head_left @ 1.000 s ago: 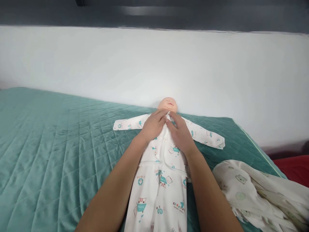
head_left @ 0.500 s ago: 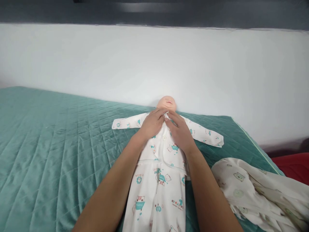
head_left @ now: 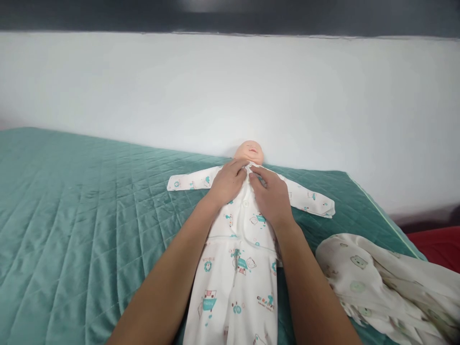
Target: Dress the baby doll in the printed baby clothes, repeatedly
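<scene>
A baby doll (head_left: 250,151) lies face up with its head by the wall, dressed in a white printed baby shirt (head_left: 247,225) and matching trousers (head_left: 233,292). The shirt's sleeves spread out to both sides. At the collar, my left hand (head_left: 229,182) grips the shirt's front edge with its fingertips, the palm resting on the chest. Opposite it, my right hand (head_left: 270,194) has thumb and forefinger on the other side of the neck opening, pinching the cloth there. The fingertips partly hide the collar. One pale button shows lower on the front.
A green quilted bedspread (head_left: 89,211) covers the bed under the doll. To the right lies a crumpled white cloth with bear prints (head_left: 359,278). Beyond the bed's right edge is something red (head_left: 438,244). A white wall (head_left: 215,91) stands behind the head.
My right hand has shifted slightly, its thumb and forefinger drawing a little away from the collar's middle. My left hand stays nearly in place. The doll lies as before.
</scene>
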Available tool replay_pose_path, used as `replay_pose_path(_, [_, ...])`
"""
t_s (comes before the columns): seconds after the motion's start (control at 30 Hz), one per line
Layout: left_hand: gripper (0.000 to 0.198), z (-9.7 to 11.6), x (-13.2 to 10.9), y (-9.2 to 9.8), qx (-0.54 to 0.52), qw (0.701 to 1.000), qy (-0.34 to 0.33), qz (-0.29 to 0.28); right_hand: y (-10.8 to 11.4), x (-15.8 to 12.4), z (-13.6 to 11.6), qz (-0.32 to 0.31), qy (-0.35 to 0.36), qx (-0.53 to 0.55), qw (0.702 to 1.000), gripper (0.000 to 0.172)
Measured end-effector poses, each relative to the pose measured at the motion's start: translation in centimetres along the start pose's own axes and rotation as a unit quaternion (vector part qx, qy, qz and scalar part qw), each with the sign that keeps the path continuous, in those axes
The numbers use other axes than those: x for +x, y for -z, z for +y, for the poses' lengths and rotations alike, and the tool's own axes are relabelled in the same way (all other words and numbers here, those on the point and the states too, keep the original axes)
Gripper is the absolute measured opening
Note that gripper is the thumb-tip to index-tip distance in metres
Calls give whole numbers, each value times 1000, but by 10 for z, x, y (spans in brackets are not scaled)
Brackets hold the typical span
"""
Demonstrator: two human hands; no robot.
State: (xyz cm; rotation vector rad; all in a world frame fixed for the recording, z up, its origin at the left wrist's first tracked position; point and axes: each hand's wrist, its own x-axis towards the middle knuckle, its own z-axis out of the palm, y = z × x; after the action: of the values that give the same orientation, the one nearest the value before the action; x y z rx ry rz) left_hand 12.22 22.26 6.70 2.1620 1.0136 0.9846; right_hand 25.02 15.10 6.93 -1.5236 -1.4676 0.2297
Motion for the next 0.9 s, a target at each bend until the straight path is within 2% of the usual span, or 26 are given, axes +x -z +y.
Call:
replay_pose_path(0.23, [40,0,-1,1,-2,1000,-4,-7,1,1,1,22,14,2,1000,25])
replay_pose_path(0.37, [41,3,0,2,-5,1000,-7,-4,2,1,1,37,-28,66,997,24])
replay_pose_path(0.53, [41,6,-2,4,-4,1000,-14,-14,-1,0,5,69,-78,180,978,20])
replay_pose_path(0.67, [40,8,-3,4,8,1000,-4,-19,-4,1,10,100,-101,211,967,20])
replay_pose_path(0.8, [37,9,-4,3,-9,1000,1,5,-4,2,13,104,-106,211,966,20])
replay_pose_path(0.9, [28,9,-4,2,-42,998,10,47,-3,2,12,94,-107,204,969,19])
